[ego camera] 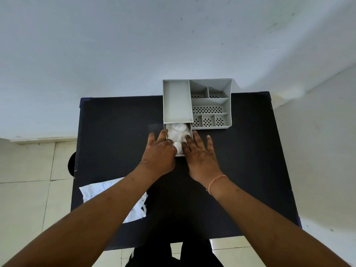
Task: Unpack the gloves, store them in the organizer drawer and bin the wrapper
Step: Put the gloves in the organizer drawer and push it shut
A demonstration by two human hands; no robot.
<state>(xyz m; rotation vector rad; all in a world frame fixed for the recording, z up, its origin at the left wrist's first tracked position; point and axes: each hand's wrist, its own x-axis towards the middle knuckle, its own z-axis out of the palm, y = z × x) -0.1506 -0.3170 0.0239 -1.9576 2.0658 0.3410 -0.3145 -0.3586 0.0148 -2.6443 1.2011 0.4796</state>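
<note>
Both flat, spread hands, left hand (pixel 159 151) and right hand (pixel 199 153), should tuck the white gloves (pixel 178 134) fully below the drawer (pixel 190 132) rim before sliding it shut.

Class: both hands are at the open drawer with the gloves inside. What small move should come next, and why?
Probably push the drawer shut: the gloves already lie inside it, both hands frame it, and the wrapper still waits on the table.

Both forearms are bare to the frame edge, no sleeves, no gloves on either hand. The right hand (pixel 202 157) has a thin salmon-pink band (pixel 216 182) looped round its wrist. The left hand (pixel 159 155) carries nothing at all. Dark clothing (pixel 173 255) shows low down between the arms.
</note>
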